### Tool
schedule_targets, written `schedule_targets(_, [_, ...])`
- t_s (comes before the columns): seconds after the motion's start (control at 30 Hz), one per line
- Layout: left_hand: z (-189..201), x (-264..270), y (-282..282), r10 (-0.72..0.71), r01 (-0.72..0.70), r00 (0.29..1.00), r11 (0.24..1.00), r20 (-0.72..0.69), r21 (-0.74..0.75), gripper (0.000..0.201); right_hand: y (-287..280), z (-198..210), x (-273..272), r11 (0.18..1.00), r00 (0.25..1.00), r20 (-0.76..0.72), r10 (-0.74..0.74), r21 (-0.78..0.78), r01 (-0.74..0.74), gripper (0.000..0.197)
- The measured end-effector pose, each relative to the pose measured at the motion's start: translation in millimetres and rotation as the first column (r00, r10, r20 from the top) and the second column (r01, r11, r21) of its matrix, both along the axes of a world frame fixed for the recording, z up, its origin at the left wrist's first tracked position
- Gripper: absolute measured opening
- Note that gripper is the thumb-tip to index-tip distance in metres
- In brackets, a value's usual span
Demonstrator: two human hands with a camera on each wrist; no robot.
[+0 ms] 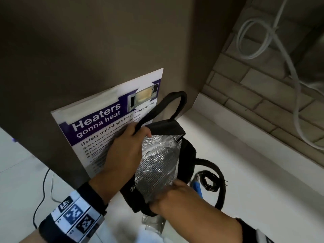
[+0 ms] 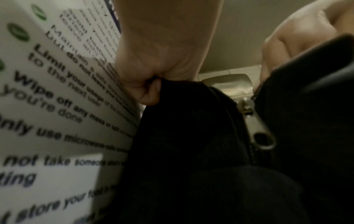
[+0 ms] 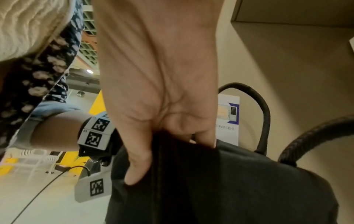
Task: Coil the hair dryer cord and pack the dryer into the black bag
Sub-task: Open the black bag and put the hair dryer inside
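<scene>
We see left hand [image 1: 126, 146] fisted on black bag [image 1: 168, 128] far rim; right hand [image 1: 172, 193] pinching near rim, thumb outside. Silver lining [image 1: 157, 165] between our grips.

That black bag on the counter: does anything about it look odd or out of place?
Nothing looks damaged or spilled. Both hands hold the black bag open, showing its silver lining. The hair dryer, with its coiled cord, lies beside the bag on the counter, not inside.

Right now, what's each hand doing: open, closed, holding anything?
Left hand: closed, gripping the far rim and handle of the black bag.
Right hand: closed, fingers hooked over the bag's near rim, pulling it open.
</scene>
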State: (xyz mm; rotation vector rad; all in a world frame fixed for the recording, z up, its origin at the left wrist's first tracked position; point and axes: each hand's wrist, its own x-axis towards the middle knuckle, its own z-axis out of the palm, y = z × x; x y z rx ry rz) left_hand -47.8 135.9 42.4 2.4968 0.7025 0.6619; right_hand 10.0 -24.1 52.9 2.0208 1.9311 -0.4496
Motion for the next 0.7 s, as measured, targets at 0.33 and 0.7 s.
schedule_targets(0.33, [1.7, -9.5, -9.1, -0.057, 0.051, 0.996, 0.995, 0.066, 0.085, 0.03, -5.7, 11.4, 14.1, 0.945, 0.991, -0.099, -0.085, 0.308, 0.112, 0.035])
schedule_targets(0.7, [24.3, -23.9, -69.8, -0.242, 0.228, 0.901, 0.97, 0.359, 0.081, 0.014, -67.7, 32.9, 89.8, 0.578, 0.807, -0.431, -0.404, 0.563, 0.591, 0.012])
